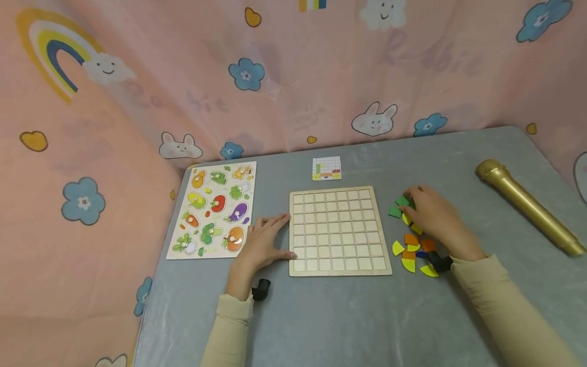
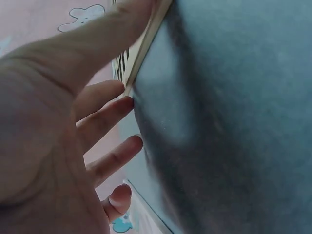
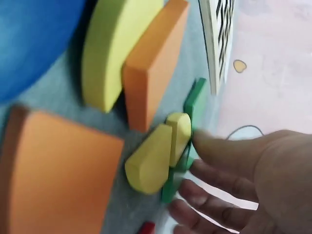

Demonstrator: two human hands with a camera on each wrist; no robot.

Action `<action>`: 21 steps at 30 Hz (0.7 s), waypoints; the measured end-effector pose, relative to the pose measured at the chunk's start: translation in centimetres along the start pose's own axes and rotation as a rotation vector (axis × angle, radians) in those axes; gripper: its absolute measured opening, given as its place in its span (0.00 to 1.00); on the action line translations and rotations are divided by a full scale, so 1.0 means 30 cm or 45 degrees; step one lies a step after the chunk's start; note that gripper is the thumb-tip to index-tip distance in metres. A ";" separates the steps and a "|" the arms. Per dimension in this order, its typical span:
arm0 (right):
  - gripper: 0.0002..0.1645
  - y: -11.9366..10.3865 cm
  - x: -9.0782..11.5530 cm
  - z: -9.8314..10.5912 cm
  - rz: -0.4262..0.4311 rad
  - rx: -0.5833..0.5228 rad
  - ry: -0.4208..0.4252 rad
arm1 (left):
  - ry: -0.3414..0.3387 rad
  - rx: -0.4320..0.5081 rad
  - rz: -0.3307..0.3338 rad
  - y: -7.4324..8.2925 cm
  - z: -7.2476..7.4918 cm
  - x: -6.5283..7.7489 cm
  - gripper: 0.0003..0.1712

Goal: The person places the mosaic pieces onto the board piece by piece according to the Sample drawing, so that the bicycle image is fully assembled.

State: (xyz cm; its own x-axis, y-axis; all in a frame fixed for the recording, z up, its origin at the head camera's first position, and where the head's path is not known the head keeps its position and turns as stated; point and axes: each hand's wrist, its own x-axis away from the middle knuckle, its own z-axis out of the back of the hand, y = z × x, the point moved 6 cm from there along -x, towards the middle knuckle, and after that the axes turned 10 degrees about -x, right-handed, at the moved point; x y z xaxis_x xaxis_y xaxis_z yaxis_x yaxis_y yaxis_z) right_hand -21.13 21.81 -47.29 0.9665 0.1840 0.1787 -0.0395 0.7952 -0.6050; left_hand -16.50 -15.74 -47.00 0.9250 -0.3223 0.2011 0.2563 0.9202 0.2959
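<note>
A square wooden grid board (image 1: 339, 271) lies in the middle of the grey table. At its left edge rests my left hand (image 1: 260, 247), thumb near the lower corner and fingers spread up the side; the left wrist view shows the fingers fairly straight. Right of the board, my right hand (image 1: 431, 214) has its thumb and fingertips at a green tile (image 1: 402, 201), pinching it by its edges. Another green tile (image 1: 395, 210) lies beside it. Two yellow pieces (image 3: 149, 161) sit close to the thumb in the right wrist view.
Orange tiles (image 1: 410, 239), yellow quarter-round pieces (image 1: 408, 265) and a blue piece (image 1: 420, 254) lie by the right wrist. A small pattern card (image 1: 326, 168) is behind the board. A vegetable puzzle (image 1: 208, 209) lies left, a gold microphone (image 1: 527, 204) right. Patterned pink cloth (image 1: 293, 76) hangs behind.
</note>
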 end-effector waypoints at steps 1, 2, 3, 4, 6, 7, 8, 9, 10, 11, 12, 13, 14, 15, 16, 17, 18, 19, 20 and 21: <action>0.22 -0.001 -0.010 -0.002 0.013 -0.010 -0.002 | 0.000 -0.008 -0.004 -0.001 -0.001 0.002 0.59; 0.20 -0.002 -0.019 -0.004 0.024 -0.027 -0.008 | 0.003 -0.016 -0.008 -0.002 -0.002 0.003 0.58; 0.17 -0.004 -0.027 -0.006 0.033 -0.048 -0.015 | 0.003 -0.020 -0.008 -0.001 -0.003 0.003 0.58; 0.15 -0.007 -0.035 -0.007 0.044 -0.071 -0.024 | 0.003 -0.025 -0.007 0.000 -0.005 0.004 0.58; 0.12 -0.025 -0.048 -0.008 0.058 -0.119 -0.031 | -0.003 -0.028 0.001 0.004 -0.007 0.004 0.58; 0.11 -0.041 -0.054 -0.008 0.070 -0.136 -0.023 | -0.004 -0.031 0.006 0.007 -0.007 0.005 0.58; 0.11 -0.058 -0.060 -0.010 0.082 -0.153 -0.011 | -0.006 -0.032 0.012 0.010 -0.007 0.005 0.58; 0.11 -0.079 -0.065 -0.012 0.096 -0.168 0.008 | -0.012 -0.031 0.020 0.013 -0.007 0.005 0.58; 0.11 -0.104 -0.071 -0.016 0.118 -0.185 0.032 | -0.016 -0.034 0.029 0.015 -0.007 0.004 0.58; 0.11 -0.130 -0.078 -0.021 0.140 -0.202 0.057 | -0.018 -0.031 0.037 0.017 -0.006 0.004 0.58; 0.11 -0.157 -0.085 -0.029 0.166 -0.223 0.078 | -0.017 -0.035 0.042 0.020 -0.005 0.003 0.58; 0.11 -0.184 -0.094 -0.038 0.194 -0.248 0.094 | -0.019 -0.039 0.048 0.022 -0.004 0.003 0.58; 0.11 -0.209 -0.102 -0.050 0.222 -0.276 0.101 | -0.024 -0.037 0.055 0.023 -0.004 0.003 0.58; 0.11 -0.235 -0.110 -0.064 0.245 -0.303 0.104 | -0.024 -0.041 0.059 0.025 -0.003 0.003 0.57; 0.11 -0.260 -0.119 -0.079 0.269 -0.330 0.102 | -0.025 -0.042 0.065 0.027 -0.001 0.004 0.57; 0.10 -0.285 -0.128 -0.096 0.294 -0.351 0.098 | -0.027 -0.042 0.069 0.029 0.000 0.004 0.57; 0.09 -0.309 -0.136 -0.114 0.318 -0.372 0.092 | -0.029 -0.045 0.075 0.031 0.002 0.004 0.57; 0.09 -0.334 -0.144 -0.133 0.343 -0.397 0.078 | -0.034 -0.043 0.082 0.032 0.002 0.004 0.57; 0.08 -0.357 -0.150 -0.153 0.358 -0.418 0.064 | -0.038 -0.042 0.089 0.033 0.002 0.004 0.57; 0.07 -0.378 -0.156 -0.174 0.371 -0.436 0.051 | -0.042 -0.045 0.094 0.034 0.001 0.004 0.57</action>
State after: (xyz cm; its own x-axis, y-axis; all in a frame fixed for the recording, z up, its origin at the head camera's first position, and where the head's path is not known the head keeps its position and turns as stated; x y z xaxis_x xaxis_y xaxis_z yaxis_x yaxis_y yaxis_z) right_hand -23.87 8.91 -45.30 0.9369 0.3438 -0.0636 -0.2319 0.4751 -0.8488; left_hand -16.15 -14.85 -46.64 0.9323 -0.2596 0.2519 0.1977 0.9488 0.2463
